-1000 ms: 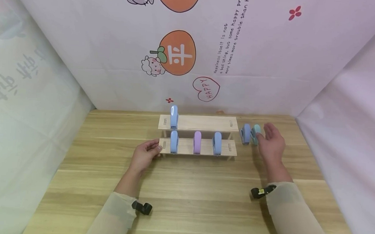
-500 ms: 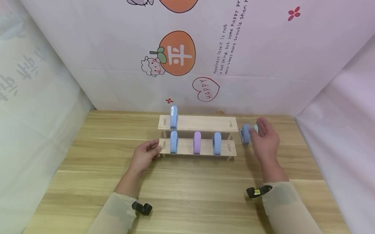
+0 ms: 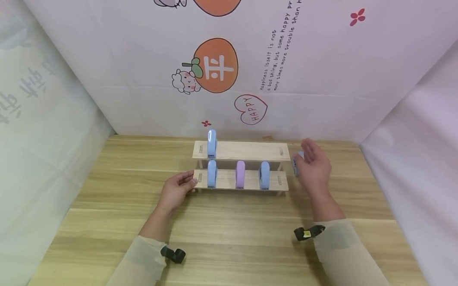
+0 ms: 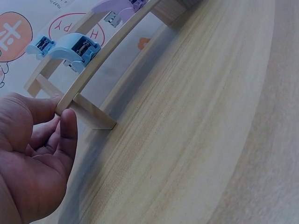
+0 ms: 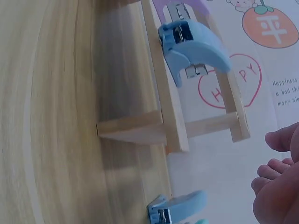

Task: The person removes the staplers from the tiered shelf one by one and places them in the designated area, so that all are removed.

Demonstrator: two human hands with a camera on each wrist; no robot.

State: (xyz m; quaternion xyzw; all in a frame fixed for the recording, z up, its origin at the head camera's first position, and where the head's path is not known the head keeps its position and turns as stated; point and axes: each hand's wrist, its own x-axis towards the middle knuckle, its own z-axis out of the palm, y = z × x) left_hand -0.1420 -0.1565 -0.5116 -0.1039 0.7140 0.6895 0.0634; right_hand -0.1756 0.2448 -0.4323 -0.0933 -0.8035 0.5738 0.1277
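Note:
My left hand (image 3: 174, 193) pinches the left end of a two-tier wooden rack (image 3: 225, 179) between thumb and fingers. On its lower tier stand a blue stapler (image 3: 212, 173), a purple stapler (image 3: 240, 174) and another blue stapler (image 5: 198, 44). One more blue stapler (image 3: 211, 143) is at the left of the upper tier. My right hand (image 3: 316, 169), its fingers loosely bent and holding nothing, hovers right of the rack. It partly covers a blue stapler (image 3: 296, 164) on the table. A sliver of a teal stapler (image 5: 202, 221) shows in the right wrist view; the hand hides it from the head view.
The wooden table (image 3: 223, 246) extends in front of the rack. Behind it rises a white printed cloth (image 3: 313, 100), with white cloth sides at left and right. Most of the upper tier right of its stapler is bare board (image 3: 252, 152).
My right hand has moved left, from beside the teal stapler to over it and partly over the blue one. My left hand and the rack have stayed put.

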